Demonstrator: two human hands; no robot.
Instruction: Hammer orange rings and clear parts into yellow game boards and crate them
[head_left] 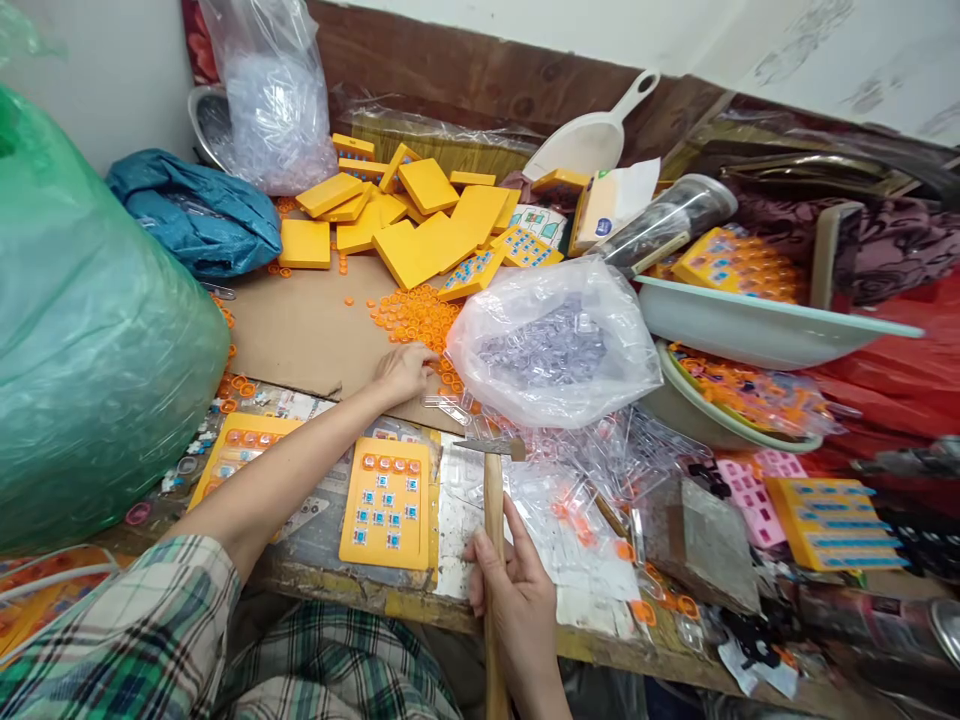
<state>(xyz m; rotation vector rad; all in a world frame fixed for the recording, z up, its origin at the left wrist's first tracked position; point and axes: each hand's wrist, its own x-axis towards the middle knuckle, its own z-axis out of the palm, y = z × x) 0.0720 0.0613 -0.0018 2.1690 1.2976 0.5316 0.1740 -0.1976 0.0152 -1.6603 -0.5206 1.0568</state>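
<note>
- Right hand (514, 585) wraps the hammer (493, 500) by its handle, head up, likely for handiness.
- Left hand (406, 374), fingers curled, at the orange rings (420, 315); can't tell if holding one.
- Yellow board (400, 498) lies flat by the worktop (405, 603)'s front edge, seemingly for easy reach.
- Clear bag (551, 405) crowds the rings' right.

Left: green bag (105, 330), with a blue bag (195, 215) just beside it. Rear: white scoop (581, 143) before a brown board (442, 72). Right: tilted jar (664, 225) near a pale basin (757, 322); below the basin, a bowl (675, 408); beside these, red plastic (892, 375).
</note>
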